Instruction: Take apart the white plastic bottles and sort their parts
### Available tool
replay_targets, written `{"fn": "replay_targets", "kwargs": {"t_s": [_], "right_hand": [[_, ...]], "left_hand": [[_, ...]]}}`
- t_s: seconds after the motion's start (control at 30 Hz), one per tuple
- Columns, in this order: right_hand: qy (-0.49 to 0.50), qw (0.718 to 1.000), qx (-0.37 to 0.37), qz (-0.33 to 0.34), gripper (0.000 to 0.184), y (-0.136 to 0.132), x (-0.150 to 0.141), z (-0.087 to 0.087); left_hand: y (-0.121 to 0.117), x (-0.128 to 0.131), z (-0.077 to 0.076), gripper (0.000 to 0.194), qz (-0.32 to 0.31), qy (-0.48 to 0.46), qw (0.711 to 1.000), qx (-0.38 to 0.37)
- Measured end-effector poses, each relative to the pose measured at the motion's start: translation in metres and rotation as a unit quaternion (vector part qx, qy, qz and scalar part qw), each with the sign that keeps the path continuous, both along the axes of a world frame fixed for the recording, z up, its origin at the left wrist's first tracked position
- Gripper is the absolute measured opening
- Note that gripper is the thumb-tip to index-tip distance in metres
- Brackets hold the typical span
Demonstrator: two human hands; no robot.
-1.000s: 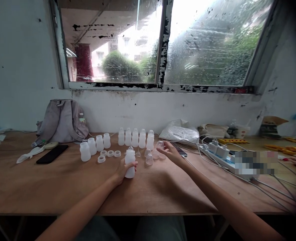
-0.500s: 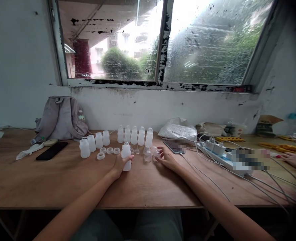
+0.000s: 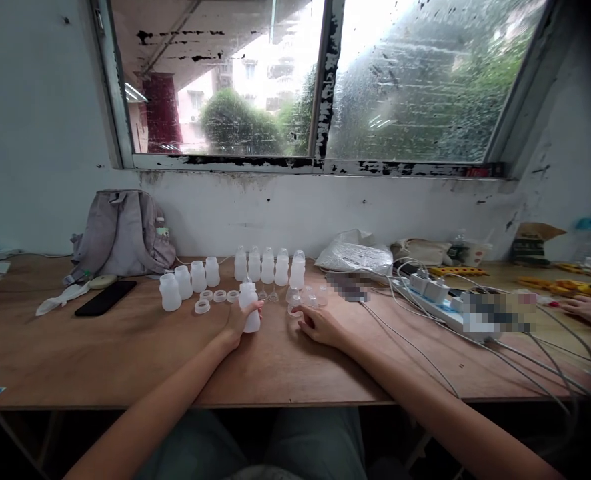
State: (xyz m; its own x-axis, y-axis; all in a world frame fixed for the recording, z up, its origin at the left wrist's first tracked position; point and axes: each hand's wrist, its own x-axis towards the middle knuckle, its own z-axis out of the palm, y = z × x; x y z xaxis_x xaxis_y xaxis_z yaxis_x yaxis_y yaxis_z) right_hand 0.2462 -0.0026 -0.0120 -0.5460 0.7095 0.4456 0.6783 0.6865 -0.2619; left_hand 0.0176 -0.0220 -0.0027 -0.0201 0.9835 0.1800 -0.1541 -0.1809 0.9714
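My left hand (image 3: 239, 323) is wrapped round a frosted white baby bottle (image 3: 249, 319) held upright, with a clear teat on top. On the table, my right hand (image 3: 320, 325) has its fingers curled at a clear dome-shaped bottle cap (image 3: 293, 305), gripping its right side. More clear caps (image 3: 322, 295) stand just behind that hand. White collar rings (image 3: 202, 307) lie to the left of the held bottle, and clear teats (image 3: 273, 295) lie to its right. Open bottles (image 3: 170, 293) stand at the left, and capped bottles (image 3: 297, 270) form a row at the back.
A grey backpack (image 3: 120, 233) and a black phone (image 3: 105, 298) are on the left. To the right are a plastic bag (image 3: 356, 257), a power strip (image 3: 455, 321) and trailing cables (image 3: 410, 350). Another person's hand (image 3: 588, 312) rests at the far right.
My right hand has shifted left and forward, from a cap on the right to the cap nearer the held bottle. My left hand still holds the bottle.
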Motion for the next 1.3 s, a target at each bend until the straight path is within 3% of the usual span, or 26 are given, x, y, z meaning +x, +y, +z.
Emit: {"fn": "replay_targets", "kwargs": {"t_s": [0.27, 0.4, 0.53, 0.63, 0.73, 0.9, 1.0, 1.07, 1.13, 1.2, 1.3], "right_hand": [[0.039, 0.998, 0.003, -0.054, 0.026, 0.007, -0.001, -0.002], [0.093, 0.994, 0.0, -0.058, 0.031, 0.002, -0.026, 0.019], [0.116, 0.991, -0.008, -0.068, 0.039, 0.003, -0.081, 0.047], [0.113, 0.983, -0.027, -0.141, 0.042, 0.011, -0.119, 0.055], [0.204, 0.964, -0.059, -0.161, 0.04, 0.018, -0.138, 0.052], [0.265, 0.953, -0.111, -0.093, 0.037, 0.017, -0.138, 0.047], [0.276, 0.947, -0.166, -0.014, 0.038, 0.014, -0.131, 0.051], [0.3, 0.925, -0.228, 0.055, 0.037, 0.016, -0.124, 0.052], [0.355, 0.883, -0.293, 0.096, 0.033, 0.022, -0.115, 0.05], [0.416, 0.843, -0.329, 0.087, 0.034, 0.031, -0.106, 0.045], [0.467, 0.817, -0.333, 0.058, 0.034, 0.042, -0.099, 0.036]], "left_hand": [[-0.002, 0.001, 0.001, 0.032, 0.021, 0.081, 0.996, 0.04], [0.0, -0.002, -0.001, 0.03, 0.093, 0.158, 0.981, 0.069], [-0.001, -0.005, -0.001, 0.036, 0.128, 0.212, 0.965, 0.081], [0.001, -0.009, 0.001, 0.04, 0.08, 0.217, 0.969, 0.09], [0.009, -0.016, 0.002, 0.035, 0.007, 0.197, 0.977, 0.087], [0.01, -0.025, 0.003, 0.021, -0.148, 0.128, 0.98, 0.026], [0.001, -0.026, 0.006, 0.026, -0.241, 0.057, 0.969, -0.018], [-0.003, -0.028, 0.009, 0.031, -0.271, 0.006, 0.962, -0.031], [-0.002, -0.032, 0.011, 0.032, -0.28, -0.038, 0.959, -0.035], [0.002, -0.036, 0.011, 0.031, -0.279, -0.069, 0.957, -0.036], [0.01, -0.039, 0.007, 0.028, -0.271, -0.091, 0.957, -0.042]]}}
